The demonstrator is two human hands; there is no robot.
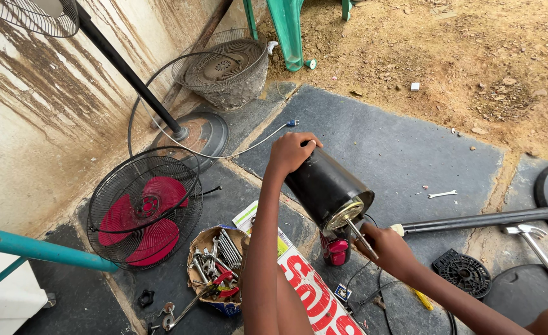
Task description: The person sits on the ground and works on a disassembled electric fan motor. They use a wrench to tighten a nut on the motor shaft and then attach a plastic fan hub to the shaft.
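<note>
both hands [291, 152] [387, 245] hold black fan motor [325, 188].

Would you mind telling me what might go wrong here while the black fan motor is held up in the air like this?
1. The left hand grips only the rear end of the black motor, which is tilted over the ground; it might slip and land on the red part below.
2. The right hand sits at the bare shaft, so a sudden shift could jab the fingers.
3. Loose black cables trail under the arms and might snag.
</note>
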